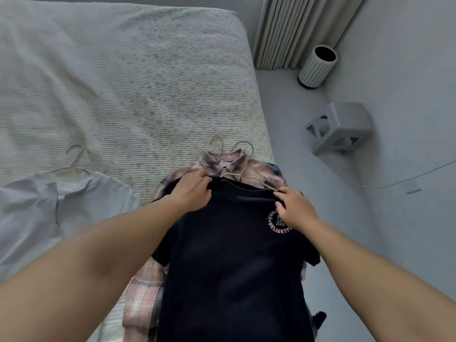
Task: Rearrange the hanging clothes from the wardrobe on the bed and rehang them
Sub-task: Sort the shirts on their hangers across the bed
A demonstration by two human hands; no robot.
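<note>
A dark navy T-shirt with a pink round logo lies on top of a pink plaid shirt near the bed's right edge. A thin metal hanger sticks out of the T-shirt's neck, with other hanger hooks beside it. My left hand grips the T-shirt's left shoulder at the collar. My right hand pinches its right shoulder, partly covering the logo. A light blue polo shirt on its own hanger lies at the left.
The bed has a ribbed pale cover. On the grey floor to the right stand a grey plastic stool and a ribbed white cylinder. Curtains hang behind. A thin cable runs across the floor.
</note>
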